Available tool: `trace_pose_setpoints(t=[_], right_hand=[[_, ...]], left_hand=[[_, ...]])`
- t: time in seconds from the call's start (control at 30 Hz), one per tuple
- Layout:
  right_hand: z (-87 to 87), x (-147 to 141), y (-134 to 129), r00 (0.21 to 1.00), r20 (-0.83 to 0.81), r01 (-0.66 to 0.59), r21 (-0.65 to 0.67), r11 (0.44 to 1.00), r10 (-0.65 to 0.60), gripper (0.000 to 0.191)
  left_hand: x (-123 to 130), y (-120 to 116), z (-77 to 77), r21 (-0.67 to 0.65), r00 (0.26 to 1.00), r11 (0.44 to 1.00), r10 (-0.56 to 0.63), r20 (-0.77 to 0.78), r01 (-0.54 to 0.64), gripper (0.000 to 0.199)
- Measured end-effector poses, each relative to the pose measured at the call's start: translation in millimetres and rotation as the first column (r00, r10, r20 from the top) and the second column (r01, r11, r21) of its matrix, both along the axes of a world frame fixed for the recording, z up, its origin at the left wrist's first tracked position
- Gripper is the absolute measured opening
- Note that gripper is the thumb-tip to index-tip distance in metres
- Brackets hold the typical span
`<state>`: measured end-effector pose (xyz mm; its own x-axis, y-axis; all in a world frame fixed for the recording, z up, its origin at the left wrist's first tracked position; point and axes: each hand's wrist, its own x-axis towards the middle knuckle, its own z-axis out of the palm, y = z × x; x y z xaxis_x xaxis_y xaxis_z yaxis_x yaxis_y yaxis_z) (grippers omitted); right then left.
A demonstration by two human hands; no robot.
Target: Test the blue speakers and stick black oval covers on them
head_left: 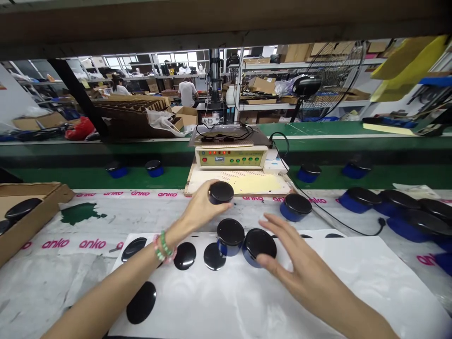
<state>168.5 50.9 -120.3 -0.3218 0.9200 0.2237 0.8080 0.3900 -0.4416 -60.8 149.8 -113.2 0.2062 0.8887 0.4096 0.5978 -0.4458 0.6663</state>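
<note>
My left hand [201, 207], with a beaded bracelet on its wrist, grips a round container with a black top [221, 192] in front of the control box. My right hand [287, 252] has its fingers spread beside a blue container with a black top [259, 247]; its thumb lies at the near rim, and whether it touches is hard to tell. Just left of that one stands a similar container [230, 235]. Flat black discs [184, 256] lie on the white sheet [212, 306] under my arms.
A control box [231, 157] with lit buttons sits on a board beyond my hands. More blue containers [413, 225] crowd the right side. A cardboard box [31, 212] is at left. A cable [339, 216] crosses the table. People [187, 92] are in the background.
</note>
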Motion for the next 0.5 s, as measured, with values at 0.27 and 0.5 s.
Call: trace_pose_setpoints(t=[0.27, 0.5], right_hand=[[41.0, -44.3, -13.8, 0.906, -0.334, -0.18, 0.247, 0.952, 0.258, 0.045], [36.5, -49.0, -27.2, 0.728, -0.657, -0.315, -0.064, 0.947, 0.197, 0.021]], left_hand=[[10.6, -117.4, 32.0, 0.42, 0.946, 0.905, 0.077, -0.316, 0.066, 0.054], [6.9, -141.4, 14.8, 0.452, 0.885, 0.89, 0.157, -0.438, 0.066, 0.054]])
